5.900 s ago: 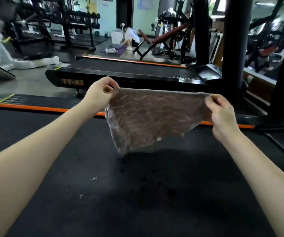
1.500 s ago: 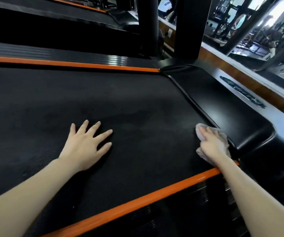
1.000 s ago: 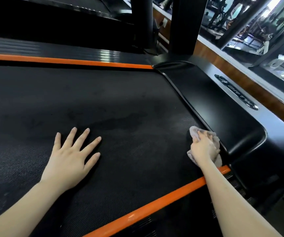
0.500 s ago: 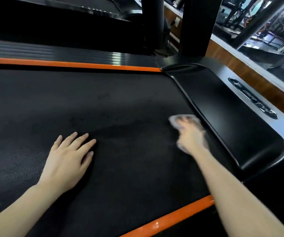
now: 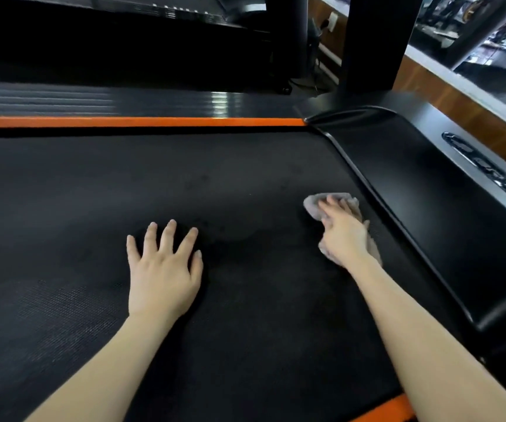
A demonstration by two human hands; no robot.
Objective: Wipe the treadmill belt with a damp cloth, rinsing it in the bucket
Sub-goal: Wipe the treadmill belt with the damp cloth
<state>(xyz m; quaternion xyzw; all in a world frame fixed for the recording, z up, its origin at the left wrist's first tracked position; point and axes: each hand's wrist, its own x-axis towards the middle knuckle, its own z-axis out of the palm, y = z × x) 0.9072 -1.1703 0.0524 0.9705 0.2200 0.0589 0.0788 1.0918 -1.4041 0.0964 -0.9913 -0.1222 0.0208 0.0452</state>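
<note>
Head view has the left hand [image 5: 163, 269] spread flat on the belt [image 5: 93, 193] and the right hand [image 5: 343, 236] pressing the bunched cloth [image 5: 315, 202] flat-fingered near the cover [image 5: 428, 208], where the unpinched cloth could slip free or catch under the cover's edge.

There were 2 hands, left hand [image 5: 163, 278] & right hand [image 5: 343, 236]; 1 cloth [image 5: 315, 205]; 1 treadmill belt [image 5: 245, 184]; 2 orange strips [image 5: 139, 121] [image 5: 382, 409]; 2 black posts [image 5: 285, 35] [image 5: 373, 41].
</note>
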